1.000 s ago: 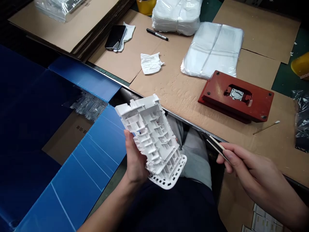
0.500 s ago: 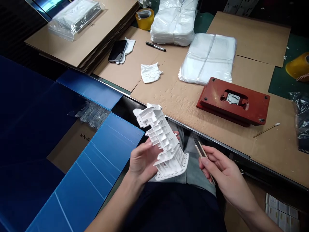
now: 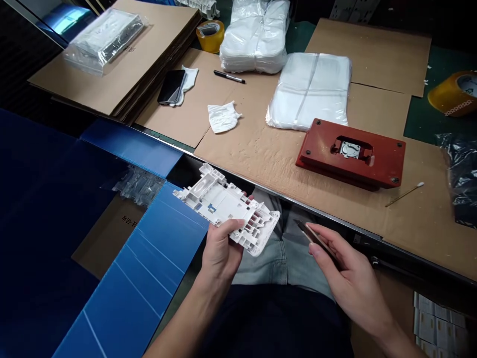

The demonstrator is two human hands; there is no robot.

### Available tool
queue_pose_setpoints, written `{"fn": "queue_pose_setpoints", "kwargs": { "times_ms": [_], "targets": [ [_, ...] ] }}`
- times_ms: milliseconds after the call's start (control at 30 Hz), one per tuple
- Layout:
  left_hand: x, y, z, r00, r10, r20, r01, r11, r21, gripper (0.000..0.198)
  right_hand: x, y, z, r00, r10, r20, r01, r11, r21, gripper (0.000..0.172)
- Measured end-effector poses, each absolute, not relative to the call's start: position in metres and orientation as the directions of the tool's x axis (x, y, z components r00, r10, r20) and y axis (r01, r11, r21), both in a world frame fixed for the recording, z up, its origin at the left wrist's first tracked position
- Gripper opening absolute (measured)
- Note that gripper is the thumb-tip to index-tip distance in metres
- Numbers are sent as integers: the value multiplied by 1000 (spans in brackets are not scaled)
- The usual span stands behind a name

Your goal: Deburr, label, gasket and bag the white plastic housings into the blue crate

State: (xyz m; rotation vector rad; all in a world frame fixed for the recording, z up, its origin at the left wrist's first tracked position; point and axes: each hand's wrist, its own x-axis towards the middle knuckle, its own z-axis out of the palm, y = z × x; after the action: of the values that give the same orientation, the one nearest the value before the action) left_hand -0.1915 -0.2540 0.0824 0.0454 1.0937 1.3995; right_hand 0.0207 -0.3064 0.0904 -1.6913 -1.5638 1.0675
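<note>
My left hand (image 3: 220, 251) grips a white moulded plastic part (image 3: 223, 205) by its near edge, held almost flat over my lap with its smoother face up. My right hand (image 3: 345, 271) is closed round a thin dark knife-like tool (image 3: 312, 234) whose tip points toward the part, a short gap away. Both hands hover in front of the table edge (image 3: 335, 221), above my grey trousers.
A red metal fixture (image 3: 387, 161) lies on the cardboard-covered table, with a cotton swab (image 3: 404, 194), bagged white stacks (image 3: 309, 89), a crumpled cloth (image 3: 222, 117), a pen (image 3: 228, 76), a phone (image 3: 170, 86) and tape rolls (image 3: 452, 92). A blue corrugated box (image 3: 149, 268) stands open at my left.
My left hand has turned the white part from upright with its ribbed side showing to lying nearly flat, smooth face up. My right hand with the tool moved closer in.
</note>
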Motion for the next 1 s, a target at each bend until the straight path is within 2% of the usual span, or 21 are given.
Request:
{"fn": "queue_pose_setpoints", "kwargs": {
  "times_ms": [100,233,567,767,900,1000],
  "targets": [
    [-189,-256,88,-299,811,-503,-688,182,703,65,11,-303,97,-70,998,4,588,45,-808,34],
    [-188,-259,95,-389,797,-463,-622,144,769,64,0,-298,98,-97,993,74,633,119,-765,33],
    [-186,-261,104,-436,799,-413,-591,92,802,69,-9,-303,100,-58,995,86,612,104,-784,31],
    [-184,-263,105,-440,787,-432,-587,111,802,73,-10,-302,99,-62,997,36,548,64,-834,15],
    [-182,-267,102,-444,773,-453,-581,137,802,71,-13,-300,99,-57,997,43,518,66,-853,31],
    [-180,-268,100,-438,777,-453,-586,136,799,70,-17,-298,101,-51,997,51,529,70,-846,35]
  ]
}}
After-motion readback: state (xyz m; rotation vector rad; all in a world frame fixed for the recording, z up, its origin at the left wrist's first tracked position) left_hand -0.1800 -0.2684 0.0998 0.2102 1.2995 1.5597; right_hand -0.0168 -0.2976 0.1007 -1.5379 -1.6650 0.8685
